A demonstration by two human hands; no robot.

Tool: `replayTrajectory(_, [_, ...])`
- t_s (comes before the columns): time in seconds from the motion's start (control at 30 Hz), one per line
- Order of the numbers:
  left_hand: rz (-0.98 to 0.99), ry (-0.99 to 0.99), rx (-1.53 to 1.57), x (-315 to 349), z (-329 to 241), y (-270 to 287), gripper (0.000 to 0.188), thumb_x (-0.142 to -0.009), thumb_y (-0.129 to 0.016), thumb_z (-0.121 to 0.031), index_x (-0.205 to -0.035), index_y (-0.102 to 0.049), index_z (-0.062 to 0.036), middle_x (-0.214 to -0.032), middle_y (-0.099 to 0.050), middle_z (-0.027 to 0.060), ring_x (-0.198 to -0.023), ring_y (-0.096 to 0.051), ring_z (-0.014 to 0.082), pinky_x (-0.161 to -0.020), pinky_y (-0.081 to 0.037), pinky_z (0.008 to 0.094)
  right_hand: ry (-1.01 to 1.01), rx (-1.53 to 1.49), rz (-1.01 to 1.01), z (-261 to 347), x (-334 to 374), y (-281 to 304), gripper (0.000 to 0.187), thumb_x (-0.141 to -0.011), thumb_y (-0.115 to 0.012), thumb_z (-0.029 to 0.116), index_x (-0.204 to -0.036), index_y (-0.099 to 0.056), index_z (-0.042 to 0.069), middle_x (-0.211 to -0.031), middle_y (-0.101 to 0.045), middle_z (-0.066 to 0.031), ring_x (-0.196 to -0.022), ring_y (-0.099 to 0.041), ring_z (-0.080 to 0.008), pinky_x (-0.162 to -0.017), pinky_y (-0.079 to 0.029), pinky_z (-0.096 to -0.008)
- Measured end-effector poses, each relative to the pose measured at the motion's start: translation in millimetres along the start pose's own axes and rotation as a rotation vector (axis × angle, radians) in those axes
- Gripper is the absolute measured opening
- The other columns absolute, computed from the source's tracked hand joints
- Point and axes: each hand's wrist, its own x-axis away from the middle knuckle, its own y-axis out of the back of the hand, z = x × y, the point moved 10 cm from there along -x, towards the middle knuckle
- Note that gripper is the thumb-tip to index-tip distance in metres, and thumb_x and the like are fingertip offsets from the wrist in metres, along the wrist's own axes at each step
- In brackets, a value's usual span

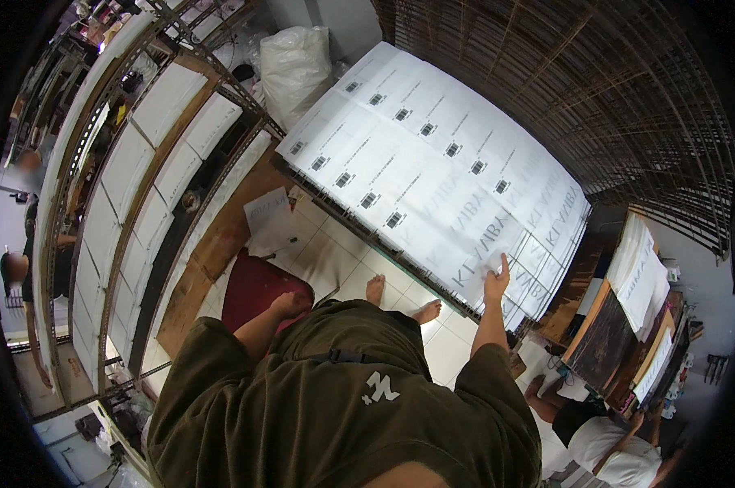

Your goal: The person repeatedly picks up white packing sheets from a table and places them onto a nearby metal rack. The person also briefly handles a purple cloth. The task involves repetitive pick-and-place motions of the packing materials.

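Near a dark red panel [258, 285], the person's left hand [288, 305] hung with fingers curled; whether they gripped anything, I couldn't tell. By the near edge of the wire rack [416, 272], toward its right corner, the right hand [496, 281] had its index finger extended and the others folded; touching or not was unclear. Printed white sheets [408, 150] covered the rack from near edge to far. Beside its left edge sat a white plastic sack [294, 69]; past the far edge rose brown wire frames [619, 98]
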Motion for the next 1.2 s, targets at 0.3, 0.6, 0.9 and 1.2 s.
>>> replayTrajectory(0.3, [0.032,0.101,0.034,4.7,3.3,2.7,0.053,-0.076,-0.057,-0.048,-0.111,-0.056,-0.0082,-0.104,-0.060,0.0173,-0.099,-0.056,0.0336,-0.084,-0.045,0.0423,0.048,-0.026,-0.029,6.0,0.3,0.7,0.068,-0.067,-0.038,-0.015,-0.132,-0.038,0.006,-0.108,-0.057,-0.0140,-0.067,-0.057,-0.0109,-0.051,-0.043,-0.0208])
replayTrajectory(0.6, [0.027,0.098,0.007,-0.1,7.5,2.3,0.055,-0.077,-0.055,-0.049,-0.114,-0.054,-0.0084,-0.103,-0.061,0.0170,-0.099,-0.056,0.0330,-0.084,-0.044,0.0416,0.069,0.020,-0.086,-13.5,-2.9,8.6,0.067,-0.069,-0.038,-0.014,-0.133,-0.037,0.005,-0.119,-0.051,-0.0141,-0.079,-0.060,-0.0157,-0.058,-0.047,-0.0234])
replayTrajectory(0.9, [-0.009,0.075,-0.039,0.1,3.9,3.2,0.052,-0.076,-0.056,-0.048,-0.110,-0.056,-0.0072,-0.103,-0.061,0.0169,-0.098,-0.056,0.0336,-0.084,-0.045,0.0422,0.086,0.027,-0.062,-17.7,-3.7,8.0,0.069,-0.068,-0.040,-0.014,-0.133,-0.037,0.008,-0.123,-0.049,-0.0121,-0.088,-0.059,-0.0165,-0.063,-0.047,-0.0232])
replayTrajectory(1.2, [0.017,0.012,-0.075,-20.5,-2.6,-4.4,0.047,-0.078,-0.055,-0.045,-0.105,-0.058,-0.0064,-0.102,-0.061,0.0163,-0.095,-0.057,0.0344,-0.082,-0.045,0.0429,0.183,0.202,-0.330,-22.7,14.2,42.5,0.066,-0.065,-0.049,-0.011,-0.129,-0.037,0.003,-0.127,-0.040,-0.0151,-0.114,-0.042,-0.0246,-0.095,-0.035,-0.0356])
